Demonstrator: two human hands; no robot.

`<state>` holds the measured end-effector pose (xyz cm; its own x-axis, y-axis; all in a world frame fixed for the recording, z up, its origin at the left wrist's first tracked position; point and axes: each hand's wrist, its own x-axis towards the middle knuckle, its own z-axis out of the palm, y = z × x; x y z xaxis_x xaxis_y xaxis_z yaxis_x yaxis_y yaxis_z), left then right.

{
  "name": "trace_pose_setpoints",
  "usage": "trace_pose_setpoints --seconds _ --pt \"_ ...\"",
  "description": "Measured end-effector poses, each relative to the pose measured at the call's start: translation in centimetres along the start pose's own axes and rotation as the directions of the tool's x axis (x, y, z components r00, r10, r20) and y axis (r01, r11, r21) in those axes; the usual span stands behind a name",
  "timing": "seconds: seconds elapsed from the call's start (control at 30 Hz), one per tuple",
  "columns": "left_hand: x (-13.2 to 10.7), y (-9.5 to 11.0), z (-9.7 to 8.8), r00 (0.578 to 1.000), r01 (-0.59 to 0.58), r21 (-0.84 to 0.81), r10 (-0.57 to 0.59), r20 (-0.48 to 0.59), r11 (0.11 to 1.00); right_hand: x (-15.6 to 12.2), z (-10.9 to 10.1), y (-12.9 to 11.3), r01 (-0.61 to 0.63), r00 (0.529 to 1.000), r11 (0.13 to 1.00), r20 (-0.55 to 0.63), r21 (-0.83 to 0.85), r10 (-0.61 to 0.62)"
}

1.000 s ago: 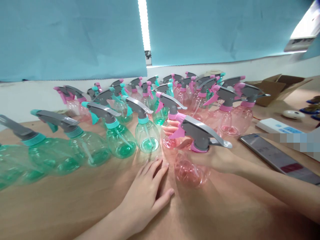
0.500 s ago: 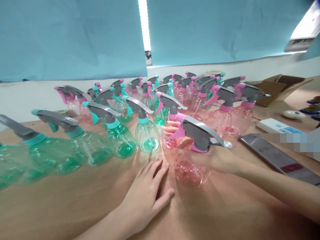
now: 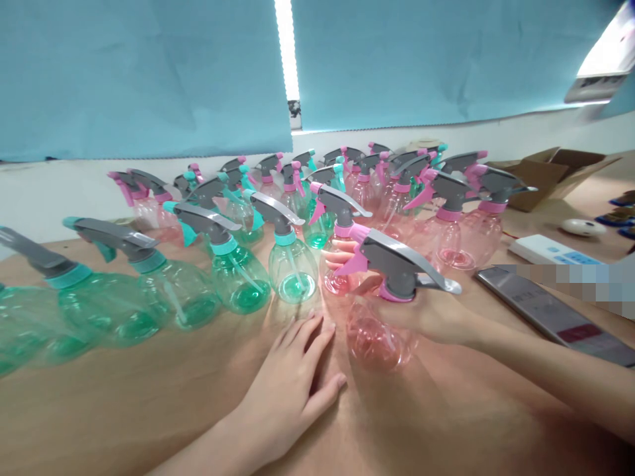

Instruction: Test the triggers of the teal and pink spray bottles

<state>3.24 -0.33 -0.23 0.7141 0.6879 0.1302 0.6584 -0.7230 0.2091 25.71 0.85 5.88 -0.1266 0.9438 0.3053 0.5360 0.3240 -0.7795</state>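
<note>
My left hand [image 3: 292, 370] lies flat on the wooden table [image 3: 149, 410], fingers stretched out and a little apart. My right hand [image 3: 426, 317] is wrapped around the upper part of a clear pink spray bottle [image 3: 380, 337] from behind, partly hidden by it. This bottle has a grey and pink trigger head [image 3: 391, 258], its nozzle pointing left. Just beyond its nozzle stands another pink spray bottle [image 3: 343, 225], partly covered by my fingers. Ahead of my left hand is a clear green spray bottle [image 3: 292, 268] with a turquoise collar.
Several green spray bottles [image 3: 241, 281] form a row to the left. Several pink and green ones crowd the back. At right lie a phone [image 3: 550, 314], a white box-shaped item [image 3: 550, 249] and a white computer mouse [image 3: 583, 227]; an open cardboard box [image 3: 546, 175] stands behind them.
</note>
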Motion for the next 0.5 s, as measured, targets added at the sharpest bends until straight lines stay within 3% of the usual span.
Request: trace_pose_setpoints --seconds 0.5 --pt "0.2 0.1 -0.2 1.000 0.012 -0.006 -0.012 0.006 1.000 0.2 -0.3 -1.0 0.019 1.000 0.999 0.005 0.030 -0.020"
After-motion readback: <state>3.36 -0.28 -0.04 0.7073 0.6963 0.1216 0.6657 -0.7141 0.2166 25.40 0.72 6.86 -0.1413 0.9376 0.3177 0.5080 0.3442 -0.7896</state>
